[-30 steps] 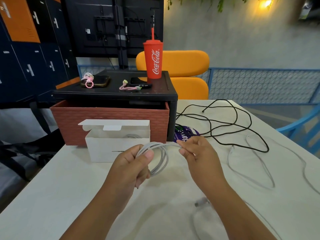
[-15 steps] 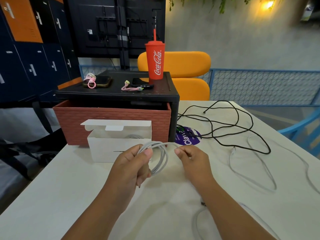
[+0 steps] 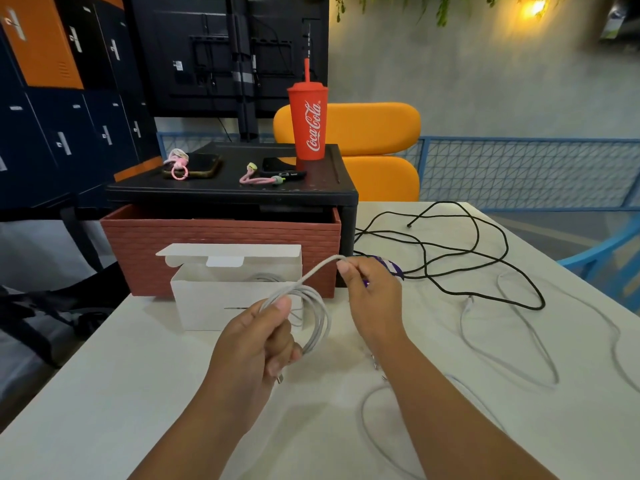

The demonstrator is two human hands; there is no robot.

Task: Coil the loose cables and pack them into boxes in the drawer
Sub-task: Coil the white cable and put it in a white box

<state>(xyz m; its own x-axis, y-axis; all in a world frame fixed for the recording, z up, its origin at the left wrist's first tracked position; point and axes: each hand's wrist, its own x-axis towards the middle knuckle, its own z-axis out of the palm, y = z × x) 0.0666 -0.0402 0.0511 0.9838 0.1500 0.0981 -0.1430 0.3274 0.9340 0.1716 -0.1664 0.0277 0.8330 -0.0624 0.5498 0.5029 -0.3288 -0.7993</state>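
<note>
White desk (image 3: 104, 393), lockers (image 3: 52, 98) at left, grey wall, orange chair (image 3: 374, 133) behind. Left hand (image 3: 252, 344) has its grip clamped on the coiled white cable (image 3: 317, 317); right hand (image 3: 372, 299) pinches the cable's free strand, held above the desk. Open white box (image 3: 235, 303) sits before the red-brick drawer (image 3: 221, 244). Black cable (image 3: 485, 258) and a second white cable (image 3: 512, 341) lie loose at right. Red cup (image 3: 308, 123) stands on the black stand (image 3: 228, 188).

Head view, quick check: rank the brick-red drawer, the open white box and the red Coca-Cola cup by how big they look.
1. Brick-red drawer, widest by far.
2. Open white box.
3. Red Coca-Cola cup.
The box sits nearer the camera than the cup, so their true gap is unsure.
</note>
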